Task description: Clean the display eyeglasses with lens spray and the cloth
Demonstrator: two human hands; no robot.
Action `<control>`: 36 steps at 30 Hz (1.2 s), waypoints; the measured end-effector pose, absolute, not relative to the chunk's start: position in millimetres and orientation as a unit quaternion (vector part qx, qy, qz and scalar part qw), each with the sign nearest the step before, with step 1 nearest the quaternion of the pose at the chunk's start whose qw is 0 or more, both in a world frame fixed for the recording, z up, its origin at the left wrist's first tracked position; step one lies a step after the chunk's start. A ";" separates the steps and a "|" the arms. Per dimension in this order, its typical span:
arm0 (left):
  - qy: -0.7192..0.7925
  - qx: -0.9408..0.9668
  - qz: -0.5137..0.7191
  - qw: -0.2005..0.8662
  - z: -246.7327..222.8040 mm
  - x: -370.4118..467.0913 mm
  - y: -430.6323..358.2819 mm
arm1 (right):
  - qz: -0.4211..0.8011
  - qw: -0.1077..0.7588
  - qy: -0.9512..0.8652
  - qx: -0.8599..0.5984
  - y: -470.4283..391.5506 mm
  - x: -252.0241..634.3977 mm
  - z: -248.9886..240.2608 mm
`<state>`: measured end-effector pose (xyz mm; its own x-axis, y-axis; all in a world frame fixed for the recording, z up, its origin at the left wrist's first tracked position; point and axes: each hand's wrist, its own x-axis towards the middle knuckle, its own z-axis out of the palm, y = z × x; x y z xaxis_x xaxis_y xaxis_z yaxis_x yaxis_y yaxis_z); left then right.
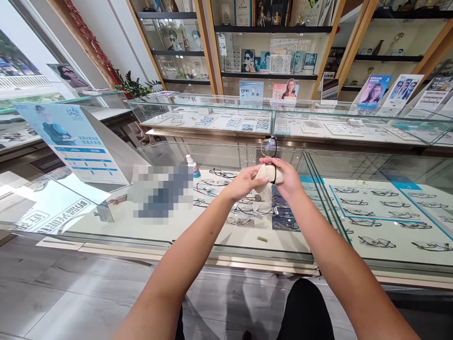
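Note:
In front of me, over the glass counter, both my hands meet around a pair of dark-rimmed eyeglasses [269,147] turned on end. One clear lens sticks up above my fingers; the other is largely covered by a pale cloth [262,188]. My left hand [247,182] is closed on the cloth, its fingers pressing it toward the lens. My right hand [287,178] grips the eyeglasses from the other side, with part of the cloth under its fingers. Where exactly each fingertip touches the frame is hidden.
Below my hands, a glass display case [226,243] holds rows of spectacles. A white spray bottle [193,166] stands on the left, near a large folded sign [76,141]. More spectacles [382,204] lie in the right case. Further back are another showcase [212,122] and shelves [276,29].

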<state>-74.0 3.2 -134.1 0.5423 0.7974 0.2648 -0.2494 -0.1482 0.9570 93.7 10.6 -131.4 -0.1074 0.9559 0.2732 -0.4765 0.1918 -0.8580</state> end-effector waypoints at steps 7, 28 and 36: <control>0.244 0.633 0.436 0.592 -132.1 -72.2 2.0 | 0.594 0.610 -0.457 -0.259 12.2 94.6 -133.3; 0.301 0.615 0.532 0.498 -130.8 -62.7 -0.9 | 0.637 0.593 -0.431 -0.238 8.7 90.7 -133.4; 0.316 0.608 0.572 0.451 -134.2 -60.3 2.4 | 0.633 0.580 -0.458 -0.231 6.6 90.3 -132.6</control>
